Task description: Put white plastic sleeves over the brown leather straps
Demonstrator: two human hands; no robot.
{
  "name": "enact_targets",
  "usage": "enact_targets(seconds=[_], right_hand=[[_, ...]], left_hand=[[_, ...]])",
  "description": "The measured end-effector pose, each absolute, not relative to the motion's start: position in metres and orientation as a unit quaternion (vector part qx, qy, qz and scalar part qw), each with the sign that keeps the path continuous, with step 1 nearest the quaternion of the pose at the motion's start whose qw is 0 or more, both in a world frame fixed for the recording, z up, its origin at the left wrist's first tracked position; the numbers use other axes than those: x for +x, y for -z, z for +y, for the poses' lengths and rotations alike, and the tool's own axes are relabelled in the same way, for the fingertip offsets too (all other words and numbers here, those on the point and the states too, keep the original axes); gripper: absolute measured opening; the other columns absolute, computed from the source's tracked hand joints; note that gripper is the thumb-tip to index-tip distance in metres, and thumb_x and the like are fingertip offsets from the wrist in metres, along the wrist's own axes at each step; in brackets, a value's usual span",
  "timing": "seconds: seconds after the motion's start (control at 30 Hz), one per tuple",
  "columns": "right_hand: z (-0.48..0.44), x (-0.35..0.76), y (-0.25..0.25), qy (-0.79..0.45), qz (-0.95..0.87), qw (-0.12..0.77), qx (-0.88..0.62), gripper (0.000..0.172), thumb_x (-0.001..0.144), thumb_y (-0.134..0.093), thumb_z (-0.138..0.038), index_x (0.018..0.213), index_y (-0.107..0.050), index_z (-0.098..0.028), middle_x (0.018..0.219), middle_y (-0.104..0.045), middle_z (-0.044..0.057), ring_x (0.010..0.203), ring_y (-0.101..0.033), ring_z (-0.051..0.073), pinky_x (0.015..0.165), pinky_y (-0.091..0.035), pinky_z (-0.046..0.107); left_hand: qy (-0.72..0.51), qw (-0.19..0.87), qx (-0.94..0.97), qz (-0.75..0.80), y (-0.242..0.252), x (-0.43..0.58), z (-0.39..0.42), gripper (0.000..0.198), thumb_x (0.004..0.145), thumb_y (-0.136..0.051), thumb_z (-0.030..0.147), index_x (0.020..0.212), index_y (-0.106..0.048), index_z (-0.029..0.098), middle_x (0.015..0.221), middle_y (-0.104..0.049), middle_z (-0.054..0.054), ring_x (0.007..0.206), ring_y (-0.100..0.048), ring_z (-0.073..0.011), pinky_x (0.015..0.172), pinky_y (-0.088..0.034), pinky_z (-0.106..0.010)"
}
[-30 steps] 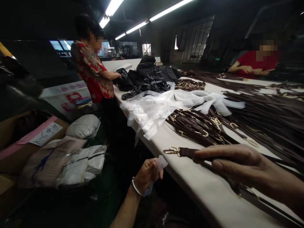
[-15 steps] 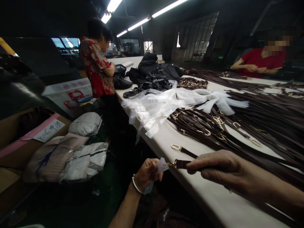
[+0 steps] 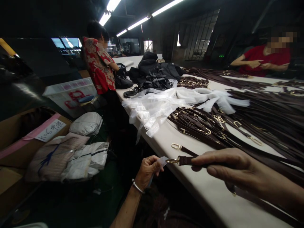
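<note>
My left hand (image 3: 149, 172), with a bangle at the wrist, pinches a thin translucent plastic sleeve (image 3: 162, 161) just off the table's edge. The gold clasp (image 3: 173, 161) touches the sleeve's upper end; whether it is inside cannot be told. That clasp ends a dark brown strap (image 3: 185, 160), held between the fingers and thumb of my right hand (image 3: 234, 169). Part of the strap is hidden behind this hand. Just beyond lies another strap with a gold oval ring (image 3: 176, 146) on the white table (image 3: 163, 144).
White plastic sleeves (image 3: 163, 103) lie heaped ahead, beside brown straps (image 3: 201, 126) and black bags (image 3: 152, 71). Two people stand around the table, one in a floral shirt (image 3: 98, 68), one in red (image 3: 261, 60). A cardboard box (image 3: 23, 136) and wrapped bundles (image 3: 80, 161) sit left.
More of the gold clasp now shows between the sleeve and the strap. My right hand has shifted slightly right. Less of the sleeve stands out from my left fingers.
</note>
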State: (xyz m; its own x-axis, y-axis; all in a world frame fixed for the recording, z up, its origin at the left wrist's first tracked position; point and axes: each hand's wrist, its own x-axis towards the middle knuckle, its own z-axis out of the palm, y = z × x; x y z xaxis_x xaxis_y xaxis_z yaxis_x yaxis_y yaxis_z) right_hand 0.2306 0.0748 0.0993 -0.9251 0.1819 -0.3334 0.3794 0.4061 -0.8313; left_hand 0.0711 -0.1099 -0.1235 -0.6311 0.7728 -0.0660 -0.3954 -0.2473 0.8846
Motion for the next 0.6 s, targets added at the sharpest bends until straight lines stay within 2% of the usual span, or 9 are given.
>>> enact_targets(seconds=[0.1, 0.2, 0.27, 0.4, 0.47, 0.53, 0.6], right_hand=[[0.071, 0.226, -0.099, 0.526, 0.833, 0.088, 0.146, 0.035, 0.083, -0.068, -0.050, 0.111, -0.074, -0.030, 0.110, -0.073, 0.006, 0.075, -0.068, 0.019, 0.061, -0.058, 0.023], [0.070, 0.223, -0.097, 0.525, 0.837, 0.088, 0.124, 0.033, 0.085, -0.068, -0.049, 0.110, -0.074, -0.029, 0.107, -0.074, 0.005, 0.082, -0.069, 0.021, 0.080, -0.059, 0.030], [0.071, 0.223, -0.096, 0.524, 0.838, 0.092, 0.120, 0.033, 0.086, -0.067, -0.049, 0.111, -0.074, -0.029, 0.105, -0.074, 0.005, 0.082, -0.069, 0.021, 0.085, -0.058, 0.033], [0.070, 0.222, -0.093, 0.542, 0.826, 0.126, 0.090, 0.032, 0.087, -0.066, -0.048, 0.110, -0.074, -0.027, 0.108, -0.074, 0.005, 0.101, -0.067, 0.025, 0.094, -0.054, 0.034], [0.069, 0.220, -0.089, 0.555, 0.815, 0.149, 0.076, 0.033, 0.088, -0.064, -0.048, 0.110, -0.074, -0.025, 0.108, -0.074, 0.006, 0.104, -0.066, 0.026, 0.094, -0.053, 0.034], [0.069, 0.217, -0.084, 0.557, 0.813, 0.153, 0.069, 0.034, 0.090, -0.062, -0.049, 0.109, -0.074, -0.023, 0.106, -0.074, 0.006, 0.101, -0.067, 0.025, 0.092, -0.053, 0.033], [0.070, 0.215, -0.078, 0.541, 0.827, 0.141, 0.054, 0.034, 0.091, -0.060, -0.048, 0.110, -0.074, -0.023, 0.106, -0.074, 0.005, 0.099, -0.067, 0.023, 0.090, -0.053, 0.031]], left_hand=[[-0.765, 0.393, 0.204, 0.467, 0.124, 0.071, -0.109, 0.043, 0.071, -0.081, 0.051, 0.076, -0.069, 0.011, 0.060, -0.065, -0.004, 0.045, -0.042, -0.0052, 0.045, -0.025, -0.019], [-0.761, 0.399, 0.210, 0.466, 0.121, 0.072, -0.110, 0.046, 0.067, -0.082, 0.054, 0.073, -0.069, 0.010, 0.059, -0.064, -0.005, 0.046, -0.043, -0.0062, 0.046, -0.026, -0.019], [-0.756, 0.402, 0.217, 0.468, 0.118, 0.072, -0.111, 0.049, 0.065, -0.082, 0.057, 0.071, -0.070, 0.010, 0.059, -0.063, -0.005, 0.049, -0.044, -0.0071, 0.048, -0.028, -0.020], [-0.744, 0.405, 0.234, 0.476, 0.111, 0.073, -0.112, 0.050, 0.064, -0.083, 0.058, 0.073, -0.073, 0.009, 0.062, -0.063, -0.006, 0.054, -0.047, -0.0088, 0.052, -0.031, -0.021], [-0.738, 0.417, 0.235, 0.475, 0.108, 0.074, -0.113, 0.050, 0.063, -0.084, 0.056, 0.077, -0.075, 0.009, 0.067, -0.065, -0.008, 0.058, -0.052, -0.0118, 0.055, -0.035, -0.022], [-0.729, 0.436, 0.248, 0.465, 0.104, 0.075, -0.113, 0.059, 0.062, -0.080, 0.064, 0.081, -0.076, 0.009, 0.071, -0.068, -0.011, 0.062, -0.056, -0.0150, 0.058, -0.038, -0.024], [-0.701, 0.462, 0.277, 0.467, 0.101, 0.076, -0.115, 0.068, 0.067, -0.071, 0.073, 0.083, -0.075, 0.007, 0.066, -0.067, -0.011, 0.054, -0.049, -0.0118, 0.052, -0.031, -0.023]])
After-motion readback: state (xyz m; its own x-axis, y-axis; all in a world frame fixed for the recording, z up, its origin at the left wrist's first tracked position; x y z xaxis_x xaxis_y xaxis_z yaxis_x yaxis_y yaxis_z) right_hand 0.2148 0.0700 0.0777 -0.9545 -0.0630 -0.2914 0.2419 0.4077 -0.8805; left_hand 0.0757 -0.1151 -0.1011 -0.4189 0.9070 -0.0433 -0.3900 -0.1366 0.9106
